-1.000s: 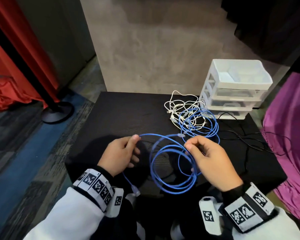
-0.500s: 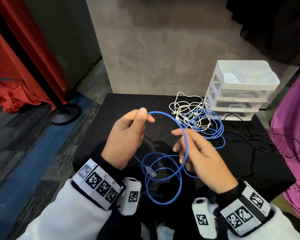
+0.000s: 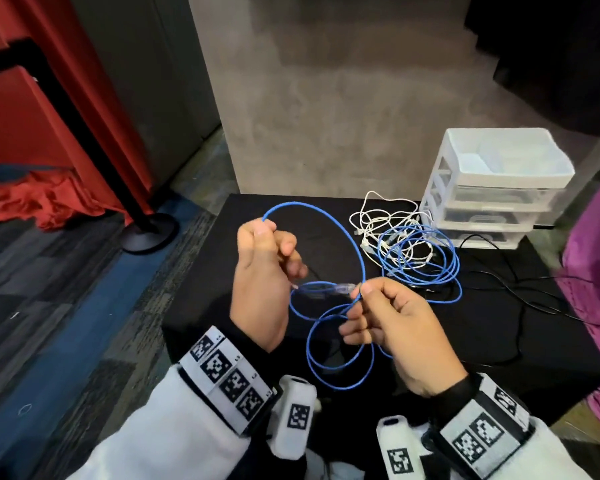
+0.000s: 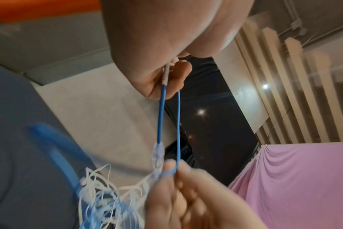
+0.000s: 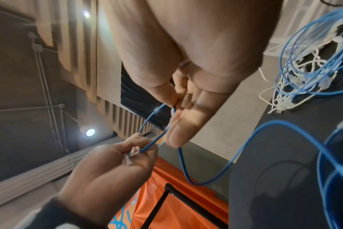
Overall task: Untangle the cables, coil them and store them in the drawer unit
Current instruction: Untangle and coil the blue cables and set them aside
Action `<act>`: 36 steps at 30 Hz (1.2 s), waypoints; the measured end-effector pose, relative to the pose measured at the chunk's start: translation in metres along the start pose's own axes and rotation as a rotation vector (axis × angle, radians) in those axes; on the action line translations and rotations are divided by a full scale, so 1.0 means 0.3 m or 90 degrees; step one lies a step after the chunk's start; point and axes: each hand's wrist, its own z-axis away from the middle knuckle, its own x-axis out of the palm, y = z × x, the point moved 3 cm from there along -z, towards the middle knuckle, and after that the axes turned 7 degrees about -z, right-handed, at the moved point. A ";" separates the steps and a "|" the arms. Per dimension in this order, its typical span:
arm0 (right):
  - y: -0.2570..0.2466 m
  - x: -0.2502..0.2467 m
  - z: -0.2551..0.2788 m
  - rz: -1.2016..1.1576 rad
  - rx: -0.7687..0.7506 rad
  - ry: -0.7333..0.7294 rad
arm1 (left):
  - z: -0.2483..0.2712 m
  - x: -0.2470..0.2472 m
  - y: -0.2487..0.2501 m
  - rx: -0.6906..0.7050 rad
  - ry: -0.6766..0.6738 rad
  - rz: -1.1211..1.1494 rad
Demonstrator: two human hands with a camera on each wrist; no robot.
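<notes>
A blue network cable (image 3: pixel 340 233) arcs between both hands above the black table (image 3: pixel 499 327). My left hand (image 3: pixel 262 271) pinches the cable near the top of the arc, and its lower fingers hold the plug end (image 4: pixel 166 74). My right hand (image 3: pixel 392 320) pinches the cable between thumb and forefinger where the arc comes down; loose blue loops (image 3: pixel 340 355) hang under it. The rest of the blue cable (image 3: pixel 426 265) lies tangled with a white cable (image 3: pixel 378 220) further back on the table. The white drawer unit (image 3: pixel 492 188) stands at the back right, its drawers pushed in.
A thin black cable (image 3: pixel 520 292) snakes over the right side of the table. Purple cloth (image 3: pixel 593 271) hangs at the right edge. A black stand base (image 3: pixel 149 230) and red fabric (image 3: pixel 39 199) are on the floor to the left.
Both hands rose from the table with the blue cable. The left hand lifted a large loop upward, and the right hand closed from a loose reach to a pinch on the cable.
</notes>
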 end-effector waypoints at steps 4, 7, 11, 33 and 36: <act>0.000 0.016 -0.017 -0.066 -0.011 0.061 | 0.037 0.015 -0.086 -0.062 0.017 -0.007; -0.022 0.005 -0.040 -0.112 -0.046 0.103 | 0.055 0.025 -0.141 -0.105 0.031 -0.054; -0.037 -0.015 -0.066 -0.180 -0.097 0.139 | 0.097 0.029 -0.203 -0.217 -0.017 -0.103; 0.005 -0.032 -0.053 0.105 -0.151 0.136 | 0.182 0.026 -0.167 -0.274 -0.182 -0.047; -0.004 -0.041 -0.036 0.132 -0.122 0.087 | 0.148 0.006 -0.154 -0.225 -0.140 -0.068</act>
